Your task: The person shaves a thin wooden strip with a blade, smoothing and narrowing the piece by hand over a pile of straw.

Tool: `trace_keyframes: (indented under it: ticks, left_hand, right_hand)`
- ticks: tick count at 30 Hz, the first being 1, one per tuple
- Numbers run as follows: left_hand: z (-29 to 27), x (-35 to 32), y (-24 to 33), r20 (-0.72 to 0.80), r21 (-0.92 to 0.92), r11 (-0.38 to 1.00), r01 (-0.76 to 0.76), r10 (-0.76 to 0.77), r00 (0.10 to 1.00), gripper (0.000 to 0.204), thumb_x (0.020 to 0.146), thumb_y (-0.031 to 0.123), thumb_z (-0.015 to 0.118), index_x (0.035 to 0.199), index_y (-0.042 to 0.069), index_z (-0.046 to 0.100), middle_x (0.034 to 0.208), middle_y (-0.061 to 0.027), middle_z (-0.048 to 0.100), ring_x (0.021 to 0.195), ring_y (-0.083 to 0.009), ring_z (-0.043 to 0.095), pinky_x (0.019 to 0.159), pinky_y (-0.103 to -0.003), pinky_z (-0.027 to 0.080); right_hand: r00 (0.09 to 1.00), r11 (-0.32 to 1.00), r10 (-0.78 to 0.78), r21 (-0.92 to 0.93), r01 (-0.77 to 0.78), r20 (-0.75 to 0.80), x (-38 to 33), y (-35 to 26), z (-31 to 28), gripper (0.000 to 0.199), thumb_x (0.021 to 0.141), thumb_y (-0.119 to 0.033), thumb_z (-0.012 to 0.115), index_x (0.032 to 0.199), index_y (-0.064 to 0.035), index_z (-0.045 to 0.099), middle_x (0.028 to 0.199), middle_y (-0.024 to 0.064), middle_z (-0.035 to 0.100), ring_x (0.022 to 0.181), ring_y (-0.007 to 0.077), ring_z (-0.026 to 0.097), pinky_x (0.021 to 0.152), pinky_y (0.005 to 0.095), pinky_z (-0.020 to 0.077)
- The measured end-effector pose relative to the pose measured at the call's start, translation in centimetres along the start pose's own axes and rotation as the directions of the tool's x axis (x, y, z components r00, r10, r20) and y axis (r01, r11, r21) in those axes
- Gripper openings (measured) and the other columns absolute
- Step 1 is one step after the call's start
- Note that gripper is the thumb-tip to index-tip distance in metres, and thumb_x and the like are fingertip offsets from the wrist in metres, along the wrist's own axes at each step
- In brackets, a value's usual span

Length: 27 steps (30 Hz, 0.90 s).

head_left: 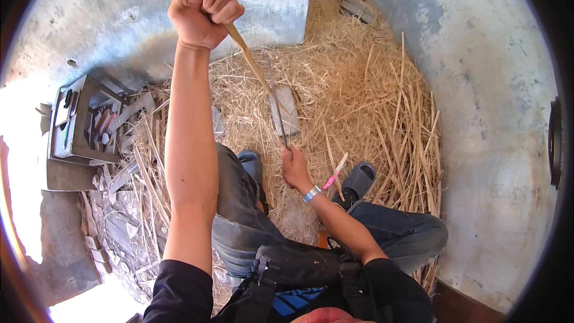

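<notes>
My left hand (203, 12) is raised at the upper left, its fingers wrapped round a long, pale bamboo strip (254, 63). The strip slants down and right, its lower part meeting a long, thin dark metal blade (278, 113). Low in the middle, my right hand (295, 169) is closed on the near end of that blade-like tool; its handle is hidden in the fist. Beneath the crossing, a flat grey block (287, 110) lies on the shavings. A small knife with a pink handle (332, 179) is just right of my right wrist.
Shavings and loose strips (406, 137) cover the floor, piled thickest at the right. My sandalled feet (360, 180) rest among them. A small wooden cabinet (84, 122) with tools stands at the left. Worn plaster walls (478, 113) rise around, and wood pieces (357, 5) lie at the back.
</notes>
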<state>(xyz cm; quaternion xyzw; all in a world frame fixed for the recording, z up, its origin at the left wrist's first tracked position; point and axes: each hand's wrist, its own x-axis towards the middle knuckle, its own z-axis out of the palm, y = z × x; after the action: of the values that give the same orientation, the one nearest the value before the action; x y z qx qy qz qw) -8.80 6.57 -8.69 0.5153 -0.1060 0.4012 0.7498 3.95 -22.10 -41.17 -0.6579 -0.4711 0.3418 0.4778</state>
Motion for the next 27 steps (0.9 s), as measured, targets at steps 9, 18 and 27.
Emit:
trace_keyframes:
  ticks: [9,18,27]
  left_hand:
    - [-0.3,-0.2,0.4,-0.004,-0.098,0.995,0.003,-0.003,1.000,0.072,0.091,0.078,0.051,0.061,0.015,0.034,0.050,0.0083,0.021,0.042,-0.0067,0.014,0.043,-0.026,0.013]
    - [-0.4,0.1,-0.4,0.367,-0.302,0.948,0.106,0.013,0.930,0.067,0.090,0.067,0.067,0.055,0.016,0.040,0.043,0.0110,0.026,0.034,-0.0038,0.018,0.039,-0.024,0.014]
    - [0.2,0.5,-1.2,-0.038,-0.108,0.993,-0.053,0.049,0.998,0.065,0.092,0.073,0.056,0.067,0.015,0.043,0.056,0.0089,0.024,0.048,-0.0076,0.020,0.052,-0.024,0.024]
  right_hand:
    - [0.823,0.733,0.513,0.374,-0.568,0.243,-2.7,3.6,0.3,0.034,0.107,-0.039,0.049,0.099,-0.0060,0.053,0.057,-0.0007,0.045,0.042,0.0104,0.045,0.038,0.0283,0.0372]
    - [0.996,0.951,0.037,0.302,-0.061,0.084,0.5,5.4,1.7,0.033,0.107,-0.039,0.050,0.103,-0.0063,0.052,0.056,-0.0016,0.043,0.040,0.0100,0.042,0.038,0.0279,0.0380]
    - [0.802,0.717,0.555,0.361,-0.596,0.221,-3.1,8.5,1.9,0.035,0.108,-0.042,0.048,0.094,-0.0095,0.048,0.057,-0.0018,0.043,0.040,0.0105,0.044,0.037,0.0285,0.0392]
